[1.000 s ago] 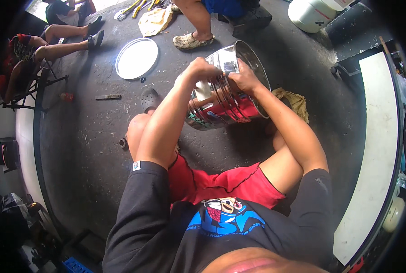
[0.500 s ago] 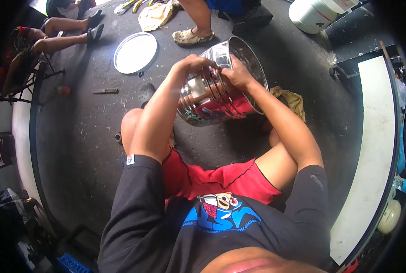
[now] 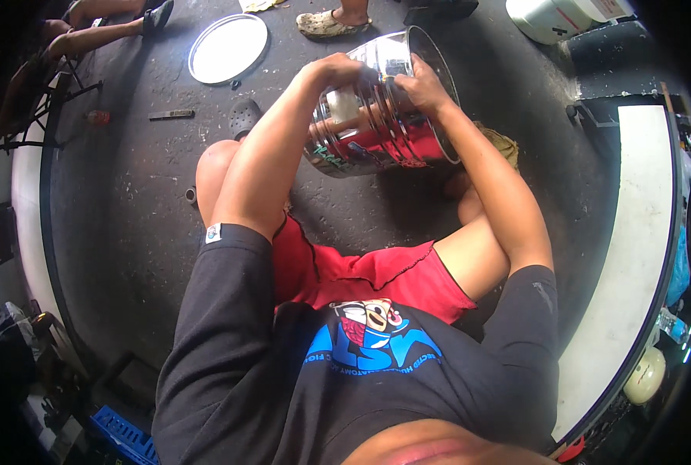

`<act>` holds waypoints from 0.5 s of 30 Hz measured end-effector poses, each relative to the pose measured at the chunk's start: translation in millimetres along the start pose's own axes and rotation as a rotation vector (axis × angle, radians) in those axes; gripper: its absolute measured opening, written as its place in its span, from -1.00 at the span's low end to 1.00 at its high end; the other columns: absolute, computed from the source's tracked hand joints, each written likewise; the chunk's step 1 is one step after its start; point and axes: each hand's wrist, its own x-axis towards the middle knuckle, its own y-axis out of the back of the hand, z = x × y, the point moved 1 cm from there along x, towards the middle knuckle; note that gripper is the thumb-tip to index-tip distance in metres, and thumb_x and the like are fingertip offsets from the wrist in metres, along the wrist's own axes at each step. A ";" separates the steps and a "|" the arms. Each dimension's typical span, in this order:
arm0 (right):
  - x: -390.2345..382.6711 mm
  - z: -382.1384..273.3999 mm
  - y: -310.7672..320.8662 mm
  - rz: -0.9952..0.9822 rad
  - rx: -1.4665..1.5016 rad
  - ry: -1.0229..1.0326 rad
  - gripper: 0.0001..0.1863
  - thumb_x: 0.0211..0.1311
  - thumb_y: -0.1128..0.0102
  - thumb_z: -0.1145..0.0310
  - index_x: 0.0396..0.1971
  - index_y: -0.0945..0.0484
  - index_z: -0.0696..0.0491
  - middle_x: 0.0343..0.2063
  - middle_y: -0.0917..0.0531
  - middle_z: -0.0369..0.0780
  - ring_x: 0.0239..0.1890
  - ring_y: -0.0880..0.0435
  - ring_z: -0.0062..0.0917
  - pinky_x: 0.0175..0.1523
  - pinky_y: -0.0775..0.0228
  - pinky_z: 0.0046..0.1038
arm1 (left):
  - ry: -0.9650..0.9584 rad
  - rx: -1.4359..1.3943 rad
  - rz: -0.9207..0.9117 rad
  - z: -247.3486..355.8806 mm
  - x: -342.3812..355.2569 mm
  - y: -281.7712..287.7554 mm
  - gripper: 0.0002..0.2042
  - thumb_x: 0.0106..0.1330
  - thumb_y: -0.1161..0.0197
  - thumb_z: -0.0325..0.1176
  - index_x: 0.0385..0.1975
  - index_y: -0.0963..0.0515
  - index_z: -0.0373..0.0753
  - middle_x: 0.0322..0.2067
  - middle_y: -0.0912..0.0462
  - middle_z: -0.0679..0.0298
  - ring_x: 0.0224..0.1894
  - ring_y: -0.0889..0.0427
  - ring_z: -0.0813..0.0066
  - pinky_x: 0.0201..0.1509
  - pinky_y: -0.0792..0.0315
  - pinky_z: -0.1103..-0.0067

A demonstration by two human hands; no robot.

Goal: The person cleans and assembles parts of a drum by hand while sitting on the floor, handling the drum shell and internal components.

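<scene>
**Metal cylinder (image 3: 384, 136) being worked on by two hands, one end open**

In the head view, the metal cylinder is being held on its side, tilted, ahead of the person's lap. Its rim is being grasped by the right hand (image 3: 425, 87); its upper wall is being covered by the curled left hand (image 3: 338, 70), though whether anything is being pinched there cannot be told. The job is seemingly being caught midway: rods are being seen fitted along the wall, while the right-facing end is being left open and a white disc (image 3: 229, 48) is lying apart on the floor. How much is remaining cannot be judged. The left fingertips are being lost in shadow, the cylinder's underside is being hidden, and a yellowish cloth (image 3: 502, 147) is being partly blocked by the right forearm.
</scene>
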 end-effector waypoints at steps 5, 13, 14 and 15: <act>3.5 -9.5 -8.4 -0.037 0.013 0.059 -0.59 -0.08 -0.14 0.34 -0.18 -0.43 0.21 -0.27 -0.60 -0.04 -0.19 -0.58 -0.31 -0.03 -0.36 -0.39 | -0.027 0.052 -0.068 -7.8 -6.0 15.4 -0.62 -0.05 -0.17 -0.01 -0.25 -0.64 -0.01 -0.26 -0.64 0.36 -0.14 -0.52 0.44 -0.26 -0.53 0.10; 10.7 11.7 -14.8 -0.030 0.030 -0.007 -0.54 -0.07 -0.16 0.26 -0.17 -0.42 0.23 -0.25 -0.60 -0.02 -0.15 -0.57 -0.26 0.00 -0.34 -0.37 | -0.141 0.005 -0.105 -27.4 14.9 17.0 -0.57 -0.06 -0.20 0.10 -0.34 -0.67 -0.10 -0.30 -0.65 0.28 -0.26 -0.54 0.43 -0.27 -0.50 0.18; 8.3 5.9 -13.8 -0.028 0.030 -0.010 -0.54 -0.07 -0.16 0.26 -0.17 -0.42 0.23 -0.25 -0.60 -0.02 -0.15 -0.57 -0.26 0.00 -0.34 -0.37 | -0.142 0.006 -0.109 -17.7 5.4 15.6 -0.57 -0.06 -0.20 0.10 -0.34 -0.67 -0.10 -0.30 -0.65 0.28 -0.26 -0.54 0.43 -0.27 -0.50 0.18; 4.1 0.2 -12.3 -0.059 0.019 -0.032 -0.58 -0.01 -0.11 0.34 -0.11 -0.40 0.20 -0.22 -0.57 -0.13 -0.15 -0.52 -0.44 -0.01 -0.33 -0.45 | -0.070 0.002 -0.094 -8.6 -4.8 13.0 -0.54 -0.07 -0.22 0.14 -0.36 -0.67 -0.12 -0.30 -0.65 0.25 -0.28 -0.53 0.40 -0.24 -0.47 0.18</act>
